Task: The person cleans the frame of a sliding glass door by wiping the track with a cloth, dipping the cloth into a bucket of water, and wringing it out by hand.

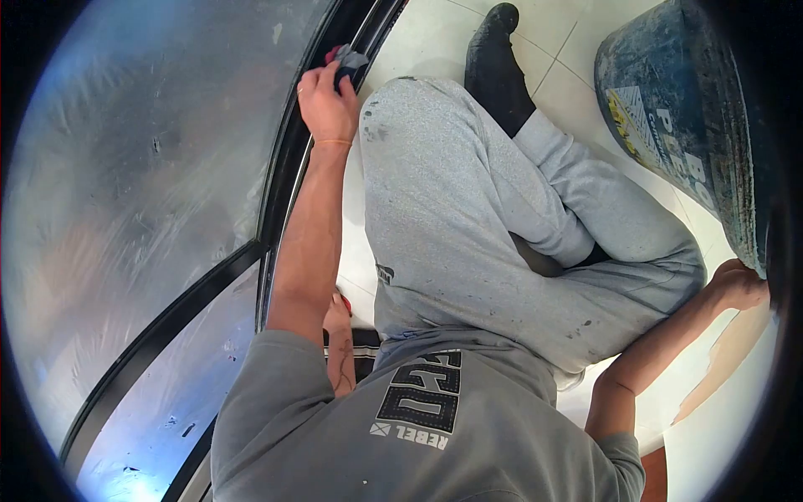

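My left hand (pixel 326 102) is closed round a bunched cloth (pixel 350 60), grey and dark with a bit of red. It presses the cloth to the black frame (pixel 276 197) of a glazed panel. At the far right, my right hand (pixel 739 286) is curled at the rim of a large dark bucket (pixel 669 109). The bucket is smeared with dried residue and carries a worn printed label. Its inside and my right fingertips are hidden at the dark edge of the view.
Cloudy, streaked glass (pixel 159 151) fills the left side. My crossed legs in grey trousers (pixel 468 201) lie on pale floor tiles (pixel 552 42). Below my left arm, another person's hand (pixel 338 314) shows beside something red. A brown-edged pale sheet (pixel 723 368) is at lower right.
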The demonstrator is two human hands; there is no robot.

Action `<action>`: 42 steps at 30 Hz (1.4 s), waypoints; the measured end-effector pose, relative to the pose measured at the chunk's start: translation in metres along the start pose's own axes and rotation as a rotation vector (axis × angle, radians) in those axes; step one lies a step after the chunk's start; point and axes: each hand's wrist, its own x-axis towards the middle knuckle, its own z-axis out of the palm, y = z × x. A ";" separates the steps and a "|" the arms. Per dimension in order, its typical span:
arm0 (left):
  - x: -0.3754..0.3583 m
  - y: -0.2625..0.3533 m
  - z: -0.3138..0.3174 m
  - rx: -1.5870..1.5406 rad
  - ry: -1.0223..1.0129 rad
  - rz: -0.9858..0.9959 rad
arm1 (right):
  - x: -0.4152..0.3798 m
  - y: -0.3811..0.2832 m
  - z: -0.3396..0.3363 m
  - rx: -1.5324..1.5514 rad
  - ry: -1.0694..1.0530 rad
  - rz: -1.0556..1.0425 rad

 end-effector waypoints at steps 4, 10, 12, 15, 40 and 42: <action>0.027 -0.003 0.025 0.233 -0.246 0.074 | 0.005 0.018 -0.005 -0.029 -0.015 0.023; 0.027 0.015 0.000 0.483 -0.695 -0.141 | -0.001 -0.014 0.015 0.536 0.152 0.160; 0.026 0.012 -0.011 0.528 -0.793 -0.218 | 0.000 -0.022 0.017 0.533 0.115 0.145; 0.017 0.006 -0.027 0.546 -0.870 -0.236 | 0.002 -0.022 0.016 0.534 0.095 0.116; -0.007 0.001 -0.049 0.709 -0.959 -0.132 | 0.004 -0.009 0.013 0.569 0.068 0.079; -0.007 0.005 -0.059 0.602 -0.786 -0.127 | 0.003 -0.010 0.014 0.577 0.061 0.066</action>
